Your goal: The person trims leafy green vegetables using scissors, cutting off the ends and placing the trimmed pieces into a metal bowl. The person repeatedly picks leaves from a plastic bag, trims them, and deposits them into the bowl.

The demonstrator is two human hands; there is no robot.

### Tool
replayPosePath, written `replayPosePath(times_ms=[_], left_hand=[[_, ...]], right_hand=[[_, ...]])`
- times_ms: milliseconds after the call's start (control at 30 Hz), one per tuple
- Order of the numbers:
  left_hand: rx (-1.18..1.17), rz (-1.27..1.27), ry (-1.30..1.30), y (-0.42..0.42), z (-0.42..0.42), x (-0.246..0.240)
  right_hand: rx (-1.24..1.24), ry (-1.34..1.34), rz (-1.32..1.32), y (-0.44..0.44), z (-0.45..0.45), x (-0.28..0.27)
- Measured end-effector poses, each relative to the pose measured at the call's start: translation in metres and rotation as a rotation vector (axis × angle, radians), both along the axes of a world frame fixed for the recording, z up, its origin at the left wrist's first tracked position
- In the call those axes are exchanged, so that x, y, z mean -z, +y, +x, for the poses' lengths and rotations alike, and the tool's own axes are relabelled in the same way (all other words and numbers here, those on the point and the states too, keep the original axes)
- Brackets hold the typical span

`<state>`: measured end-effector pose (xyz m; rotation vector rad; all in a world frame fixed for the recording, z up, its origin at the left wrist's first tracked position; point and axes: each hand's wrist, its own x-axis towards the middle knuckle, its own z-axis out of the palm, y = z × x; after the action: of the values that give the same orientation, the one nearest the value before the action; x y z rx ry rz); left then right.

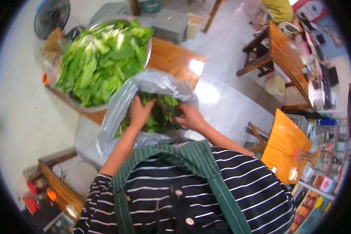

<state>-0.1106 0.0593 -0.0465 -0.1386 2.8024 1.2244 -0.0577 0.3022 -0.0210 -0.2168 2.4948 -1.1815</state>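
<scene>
An open clear plastic bag (117, 102) of leafy green herbs (159, 117) is right in front of me. My left hand (140, 111) reaches into its mouth, thumb spread from the fingers, touching the leaves. Its fingertips are hidden among them, so a grip cannot be made out. On the bag's right side, my right hand (191, 117) is curled around a dark looped handle (181, 124), which looks like that of scissors. Any blades are lost in the greens. Beyond the bag, a wide metal basin (148, 54) is heaped with cut leafy greens (105, 64).
The basin stands on a wooden table (172, 55) beside a pale wall (44, 108). Grey stools (169, 25) and a fan (52, 17) are behind it. To the right are a folding wooden table (283, 146), a longer wooden table (289, 61) and a person in yellow (279, 10).
</scene>
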Motion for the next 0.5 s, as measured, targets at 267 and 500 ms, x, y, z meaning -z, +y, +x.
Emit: replayPosePath(times_ms=[267,500], left_hand=[[-0.082,-0.06,-0.237,0.011,-0.018,-0.005],[0.699,-0.284,0.481,0.049,-0.014,-0.022]], right_hand=[[0.355,0.599,0.031,0.045,0.01,-0.041],[0.208,0.427,-0.016,0.013,-0.047,-0.041]])
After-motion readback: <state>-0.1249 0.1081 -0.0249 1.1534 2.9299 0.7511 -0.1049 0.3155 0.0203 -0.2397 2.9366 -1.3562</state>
